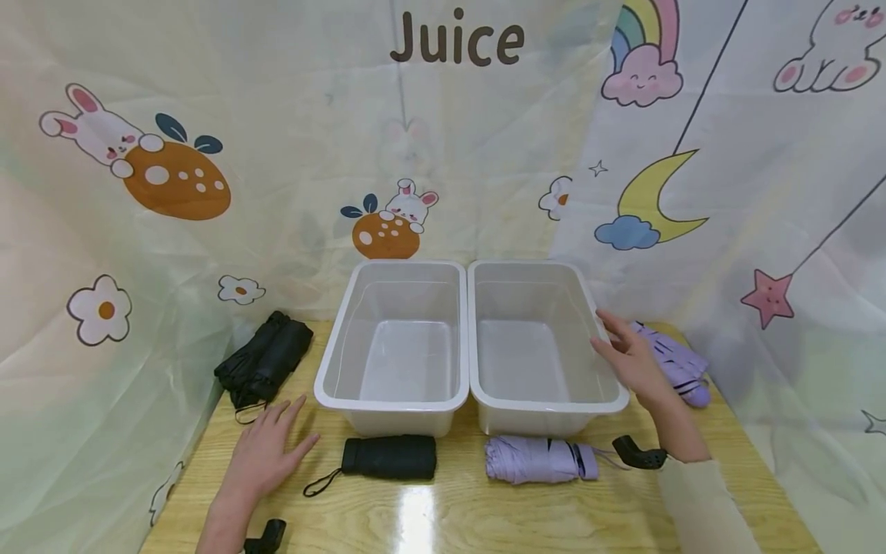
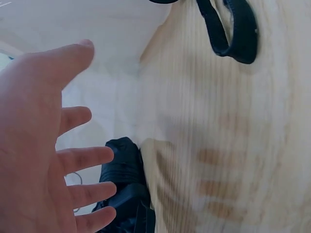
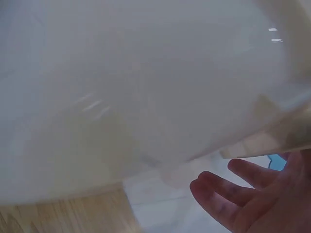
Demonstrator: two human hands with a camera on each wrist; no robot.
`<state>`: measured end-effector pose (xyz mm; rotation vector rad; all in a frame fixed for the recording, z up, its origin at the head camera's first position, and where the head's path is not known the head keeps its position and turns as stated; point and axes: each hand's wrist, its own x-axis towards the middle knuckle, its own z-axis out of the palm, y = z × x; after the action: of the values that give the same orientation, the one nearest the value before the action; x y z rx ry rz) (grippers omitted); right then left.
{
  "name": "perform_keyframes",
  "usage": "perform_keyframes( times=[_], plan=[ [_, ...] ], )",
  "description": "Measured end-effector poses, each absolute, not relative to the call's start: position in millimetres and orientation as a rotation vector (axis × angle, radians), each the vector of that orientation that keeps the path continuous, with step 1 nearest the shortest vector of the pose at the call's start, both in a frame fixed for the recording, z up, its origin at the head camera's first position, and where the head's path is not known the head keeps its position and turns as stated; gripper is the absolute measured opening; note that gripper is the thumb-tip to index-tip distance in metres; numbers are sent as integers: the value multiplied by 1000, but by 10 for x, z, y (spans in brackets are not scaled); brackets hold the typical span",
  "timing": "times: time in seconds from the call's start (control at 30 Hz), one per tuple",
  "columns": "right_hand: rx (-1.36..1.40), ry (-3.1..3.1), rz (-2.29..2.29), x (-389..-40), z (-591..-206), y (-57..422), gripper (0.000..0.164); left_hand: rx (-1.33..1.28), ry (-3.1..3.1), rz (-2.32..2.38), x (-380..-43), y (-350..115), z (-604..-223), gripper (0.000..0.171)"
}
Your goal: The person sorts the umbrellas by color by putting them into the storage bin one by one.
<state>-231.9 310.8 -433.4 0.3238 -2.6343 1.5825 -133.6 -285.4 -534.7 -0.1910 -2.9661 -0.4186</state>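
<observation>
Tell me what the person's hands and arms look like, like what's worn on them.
The left hand and right hand are bare, without gloves. A black, bent device shows at the left wrist, a similar black piece at the right. The right arm wears a cream sleeve; no left sleeve shows.

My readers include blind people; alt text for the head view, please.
A person's left hand and right hand flank a white left bin and right bin on a wooden table. A folded black umbrella and lilac umbrella lie in front; another black umbrella beyond the left hand, another lilac umbrella behind the right.
</observation>
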Motion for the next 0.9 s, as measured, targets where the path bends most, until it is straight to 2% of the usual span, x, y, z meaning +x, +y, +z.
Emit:
perform_keyframes(
  times=[0.4, 0.7, 0.9],
  plan=[
    [242, -2629, 1798, -2352, -4388, 3101, 61, -217, -2954, -410, -1409, -2877, -5360, 68],
    [213, -2595, 1900, -2336, -4384, 3088, 60, -283, -2809, -456, -1546, -2949, -5329, 45],
    [180, -2608, 1901, -2334, -4379, 3076, 61, -255, -2731, -420, -1790, -3048, -5210, 39]
  ],
)
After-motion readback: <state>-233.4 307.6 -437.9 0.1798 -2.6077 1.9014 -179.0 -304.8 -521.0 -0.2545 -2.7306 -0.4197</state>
